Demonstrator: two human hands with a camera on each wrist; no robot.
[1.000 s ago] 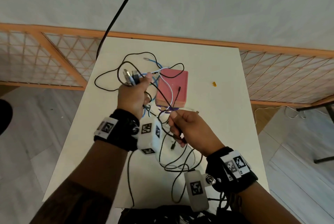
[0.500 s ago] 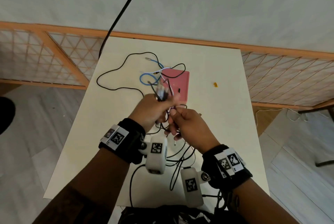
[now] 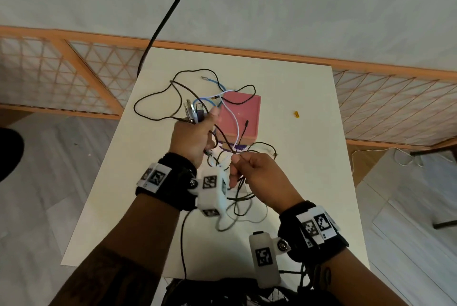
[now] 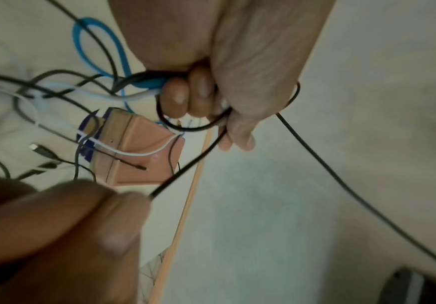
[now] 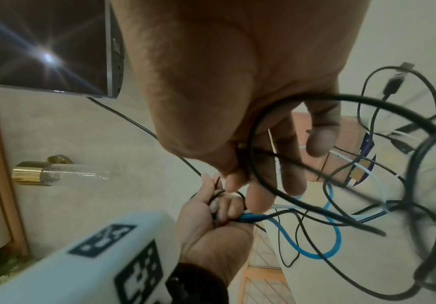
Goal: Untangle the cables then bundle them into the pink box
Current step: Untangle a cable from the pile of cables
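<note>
A tangle of black, blue and white cables (image 3: pixel 222 147) spreads over the white table (image 3: pixel 309 182) and hangs between my hands. My left hand (image 3: pixel 195 137) is raised and grips a bunch of cable ends, with several plugs (image 3: pixel 194 111) sticking out above the fist; the left wrist view shows its fingers (image 4: pixel 185 96) curled round black, blue and white strands. My right hand (image 3: pixel 249 169) is lower and pinches a black strand near the knot. The closed pink box (image 3: pixel 239 117) sits on the table behind both hands, with a white cable (image 4: pixel 139 153) draped over its lid.
A thick black cord (image 3: pixel 170 14) hangs down from above past the table's far left corner. A small yellow piece (image 3: pixel 296 114) lies right of the box. Wooden lattice fencing (image 3: pixel 395 108) runs behind the table. More black wires pile at the near edge (image 3: pixel 222 291).
My left hand has lifted up and to the left with its bunch of plugs, away from the right hand. The right hand has drawn back a little, and the strands between the hands are stretched.
</note>
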